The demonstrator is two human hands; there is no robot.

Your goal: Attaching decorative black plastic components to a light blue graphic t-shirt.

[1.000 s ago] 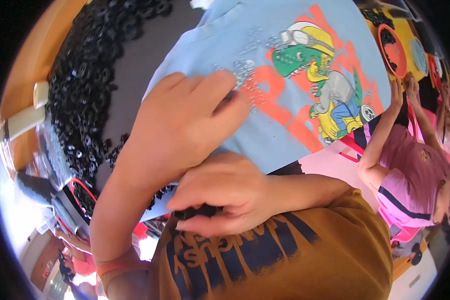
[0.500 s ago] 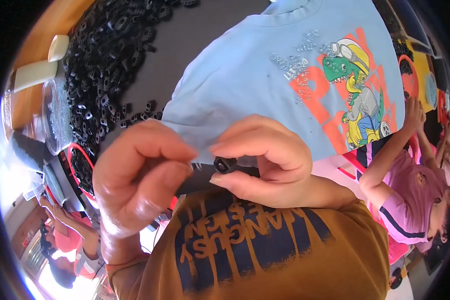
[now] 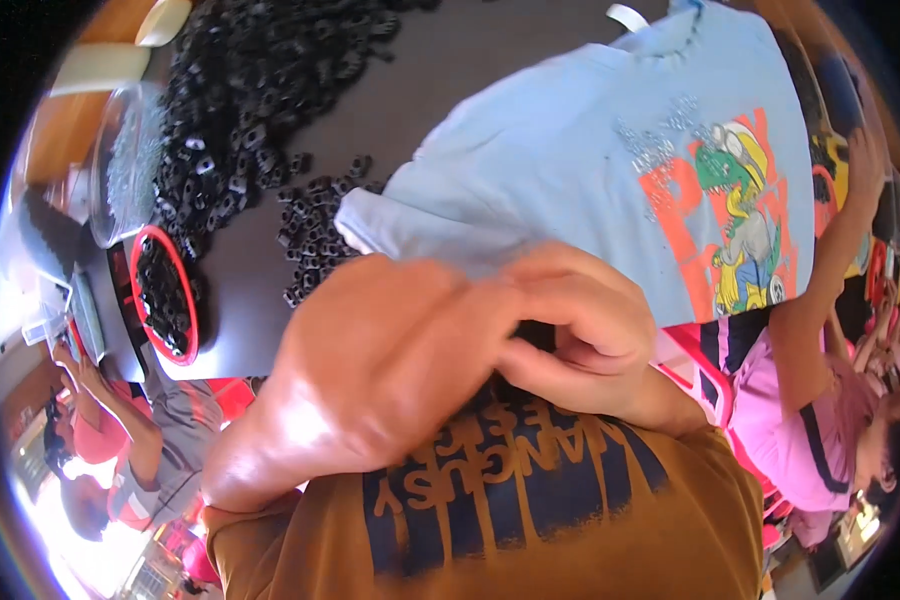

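My two hands meet in front of my chest. My left hand (image 3: 390, 350) crosses over to the right, its back facing up and its fingers closed and mostly hidden at the meeting point. Thumb and forefinger of my right hand (image 3: 590, 330) are pinched together against the left fingertips. The small black plastic part seen between the right fingers a moment ago is now covered by the left hand. Just beyond the hands lies a light blue T-shirt (image 3: 530, 150) with a printed dinosaur and small clear pieces scattered on it. Left of it sits a group of small black plastic parts (image 3: 315, 235).
A large heap of black parts (image 3: 260, 100) covers the far left of the dark table (image 3: 235, 290). Beside it stand a clear bowl (image 3: 105, 215) of tiny clear pieces and a red-rimmed basket (image 3: 195, 310) of black parts. People sit at both sides, one in a pink shirt (image 3: 800, 400).
My left hand has moved right and turned over onto the right hand, hiding the black part. The view has shifted, so more table and the red-rimmed basket show at left.
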